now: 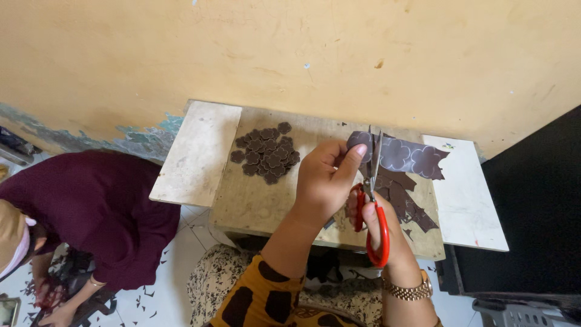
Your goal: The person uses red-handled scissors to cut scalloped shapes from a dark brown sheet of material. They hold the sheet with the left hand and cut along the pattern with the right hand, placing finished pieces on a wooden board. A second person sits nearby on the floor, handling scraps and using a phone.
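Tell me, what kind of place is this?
Probably a home craft workspace. A low wooden table against a peeling yellow wall holds a pile of cut flower shapes, and the right hand works red-handled scissors on a dark strip.

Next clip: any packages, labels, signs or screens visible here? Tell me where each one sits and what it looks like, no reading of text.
Possible phone or screen: bottom left corner, by the other person on the floor; small dark rectangle, mostly cut off.
Small mark: far right corner of the white board; tiny, multicoloured, too small to tell whether it is a label.
Large black panel: right edge, flat and dark; unclear whether it is a screen.
No packages or signs.
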`<action>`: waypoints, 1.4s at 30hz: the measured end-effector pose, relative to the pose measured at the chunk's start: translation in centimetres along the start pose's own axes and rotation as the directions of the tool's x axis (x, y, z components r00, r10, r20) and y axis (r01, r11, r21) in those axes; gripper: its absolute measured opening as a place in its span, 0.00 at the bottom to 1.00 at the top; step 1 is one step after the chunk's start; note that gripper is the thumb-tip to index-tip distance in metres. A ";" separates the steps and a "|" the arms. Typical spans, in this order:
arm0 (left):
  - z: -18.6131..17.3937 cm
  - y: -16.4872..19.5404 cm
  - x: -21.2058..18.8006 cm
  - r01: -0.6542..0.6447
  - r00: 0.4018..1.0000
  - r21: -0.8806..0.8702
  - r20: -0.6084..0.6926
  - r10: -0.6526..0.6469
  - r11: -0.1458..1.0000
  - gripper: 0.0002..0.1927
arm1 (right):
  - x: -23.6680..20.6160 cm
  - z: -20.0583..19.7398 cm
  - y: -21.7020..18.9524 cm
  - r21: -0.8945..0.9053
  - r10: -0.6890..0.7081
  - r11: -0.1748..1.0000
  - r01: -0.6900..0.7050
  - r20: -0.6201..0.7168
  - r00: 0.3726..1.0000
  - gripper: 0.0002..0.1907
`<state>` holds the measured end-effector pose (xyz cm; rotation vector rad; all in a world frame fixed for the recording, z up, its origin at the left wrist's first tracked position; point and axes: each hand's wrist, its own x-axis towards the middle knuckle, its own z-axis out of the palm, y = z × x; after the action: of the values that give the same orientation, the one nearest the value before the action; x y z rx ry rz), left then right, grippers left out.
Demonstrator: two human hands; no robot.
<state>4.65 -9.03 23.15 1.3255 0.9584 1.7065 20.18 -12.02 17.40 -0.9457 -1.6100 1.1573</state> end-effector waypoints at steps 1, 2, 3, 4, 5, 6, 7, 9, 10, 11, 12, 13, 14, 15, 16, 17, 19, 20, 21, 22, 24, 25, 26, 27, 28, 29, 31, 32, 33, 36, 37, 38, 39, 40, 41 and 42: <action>0.0 0.2 0.1 -0.004 1.000 -0.006 0.011 0.004 1.000 0.12 | 0.1 -0.1 -0.1 0.011 0.005 1.000 -0.005 0.009 1.000 0.37; 0.1 0.3 0.1 0.008 1.000 0.019 0.006 -0.008 1.000 0.13 | 0.2 -0.2 -0.2 0.023 0.011 1.000 -0.012 0.018 1.000 0.37; 0.1 0.5 0.1 0.020 1.000 0.044 0.000 -0.020 0.999 0.13 | 0.2 -0.2 -0.2 0.034 0.018 0.999 -0.019 0.028 0.999 0.38; 0.1 0.6 0.2 0.032 0.999 0.068 -0.006 -0.032 0.997 0.14 | 0.2 -0.3 -0.3 0.022 0.020 1.000 -0.021 0.030 0.999 0.38; 0.1 0.7 0.2 0.047 0.999 0.072 -0.008 -0.047 0.996 0.13 | 0.2 -0.4 -0.4 0.009 0.023 1.000 -0.023 0.032 0.999 0.38; 0.1 0.7 0.2 0.063 0.998 0.077 -0.010 -0.062 0.995 0.13 | 0.2 -0.4 -0.4 -0.002 0.026 1.000 -0.026 0.035 0.999 0.38; 0.1 0.7 0.2 0.078 0.997 0.081 -0.011 -0.078 0.994 0.13 | 0.2 -0.3 -0.5 0.022 0.031 0.999 -0.032 0.043 0.999 0.38; 0.1 0.7 0.4 0.090 0.996 0.087 -0.013 -0.089 0.992 0.13 | 0.2 -0.4 -0.5 0.068 0.040 0.997 -0.044 0.058 0.998 0.37; 0.1 0.6 0.4 0.095 0.995 0.090 -0.014 -0.094 0.991 0.13 | 0.2 -0.3 -0.5 0.083 0.036 0.996 -0.041 0.057 0.998 0.37; 0.1 0.5 0.4 0.094 0.996 0.066 -0.008 -0.094 0.993 0.13 | 0.2 -0.3 -0.5 0.098 0.033 0.994 -0.039 0.057 0.998 0.36; 0.2 0.4 0.4 0.094 0.996 0.043 -0.003 -0.093 0.995 0.13 | 0.2 -0.2 -0.5 0.114 0.030 0.993 -0.036 0.056 0.998 0.36; 0.2 0.3 0.4 0.093 0.996 0.020 0.003 -0.093 0.995 0.13 | 0.2 -0.3 -0.5 0.110 0.030 0.993 -0.035 0.051 0.998 0.36; 0.3 0.1 0.4 0.100 0.995 -0.003 0.006 -0.100 0.995 0.12 | 0.2 -0.2 -0.4 0.107 0.029 0.994 -0.034 0.046 0.999 0.36; 0.4 0.0 0.4 0.108 0.994 -0.026 0.009 -0.108 0.994 0.12 | 0.1 -0.3 -0.3 0.104 0.028 0.994 -0.032 0.040 0.999 0.36; 0.4 -0.1 0.4 0.115 0.993 -0.048 0.012 -0.115 0.992 0.12 | 0.1 -0.3 -0.2 0.109 0.027 0.994 -0.031 0.041 0.999 0.36; 0.5 -0.2 0.4 0.126 0.992 -0.054 0.008 -0.126 0.991 0.12 | 0.1 -0.4 -0.1 0.115 0.025 0.993 -0.030 0.042 0.999 0.36; 0.5 -0.4 0.4 0.147 0.989 -0.067 0.000 -0.147 0.987 0.11 | 0.1 -0.5 0.3 0.114 0.031 0.993 -0.036 0.041 0.999 0.36; 0.5 -0.5 0.3 0.140 0.990 -0.086 0.009 -0.139 0.986 0.11 | 0.0 -0.6 0.5 0.107 0.040 0.993 -0.043 0.038 0.998 0.36; 0.4 -0.5 0.3 0.134 0.991 -0.105 0.018 -0.132 0.985 0.11 | 0.0 -0.7 0.7 0.100 0.049 0.994 -0.052 0.035 0.998 0.36; 0.4 -0.6 0.3 0.127 0.992 -0.124 0.027 -0.125 0.984 0.11 | 0.0 -0.8 0.9 0.097 0.050 0.994 -0.053 0.039 0.998 0.36; 0.4 -0.6 0.3 0.117 0.993 -0.140 0.025 -0.114 0.983 0.11 | 0.1 -0.9 1.1 0.090 0.051 0.994 -0.055 0.049 0.998 0.36; 0.4 -0.7 0.3 0.111 0.994 -0.148 0.025 -0.108 0.983 0.11 | 0.1 -1.0 1.2 0.098 0.054 0.993 -0.059 0.045 0.997 0.35; 0.4 -0.7 0.3 0.049 0.999 -0.098 -0.009 -0.050 0.994 0.10 | 0.1 -0.9 1.2 0.105 0.059 0.992 -0.063 0.042 0.997 0.35; 0.3 -0.8 0.3 -0.012 0.999 -0.044 -0.039 0.010 0.999 0.09 | 0.0 -0.9 1.1 0.114 0.063 0.991 -0.067 0.039 0.997 0.34; 0.3 -0.9 0.2 -0.071 0.995 0.010 -0.064 0.072 0.997 0.09 | 0.0 -0.7 1.0 0.109 0.045 0.993 -0.050 0.043 0.998 0.35; 0.4 -1.1 0.2 -0.012 0.999 -0.092 -0.039 0.009 0.996 0.08 | 0.0 -0.7 0.9 0.104 0.026 0.994 -0.031 0.047 0.999 0.35; 0.5 -1.6 0.2 0.112 0.994 -0.286 0.030 -0.108 0.952 0.07 | 0.1 -0.6 0.4 0.078 0.012 0.997 -0.015 0.043 0.999 0.36; 0.4 -1.8 0.2 0.140 0.990 -0.324 0.059 -0.128 0.936 0.07 | -0.1 -0.5 0.2 0.056 0.016 0.998 -0.018 0.035 0.999 0.37; 0.3 -2.1 0.3 0.170 0.985 -0.360 0.088 -0.148 0.917 0.07 | -0.1 -0.6 0.0 0.034 0.021 0.999 -0.022 0.028 0.999 0.39; 0.1 -3.0 0.4 0.246 0.966 -0.518 0.201 -0.163 0.819 0.07 | -0.1 -0.6 -0.6 0.079 0.010 0.997 -0.017 0.080 0.997 0.39; 0.1 -3.3 0.4 0.271 0.958 -0.573 0.242 -0.156 0.773 0.06 | -0.1 -0.5 -0.7 0.119 0.013 0.993 -0.024 0.090 0.996 0.39; 0.1 -3.5 0.5 0.294 0.951 -0.540 0.244 -0.188 0.788 0.06 | -0.2 -0.5 -0.8 0.158 0.016 0.987 -0.031 0.098 0.995 0.38; 0.0 -3.7 0.5 0.318 0.944 -0.506 0.246 -0.219 0.802 0.05 | -0.3 -0.4 -0.9 0.196 0.017 0.980 -0.038 0.107 0.994 0.37; -0.1 -3.8 0.6 0.341 0.937 -0.472 0.246 -0.250 0.813 0.05 | -0.4 -0.4 -1.1 0.188 0.019 0.982 -0.038 0.102 0.995 0.37; -0.1 -3.9 0.6 0.341 0.936 -0.486 0.251 -0.245 0.805 0.05 | -0.4 -0.4 -1.2 0.180 0.021 0.983 -0.038 0.097 0.995 0.37; -0.1 -4.0 0.7 0.342 0.936 -0.499 0.256 -0.242 0.796 0.05 | -0.5 -0.3 -1.3 0.172 0.023 0.984 -0.038 0.093 0.995 0.37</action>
<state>4.89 -6.73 19.86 0.8800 0.4873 1.4364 20.55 -12.72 18.55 -0.8176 -1.5412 1.3551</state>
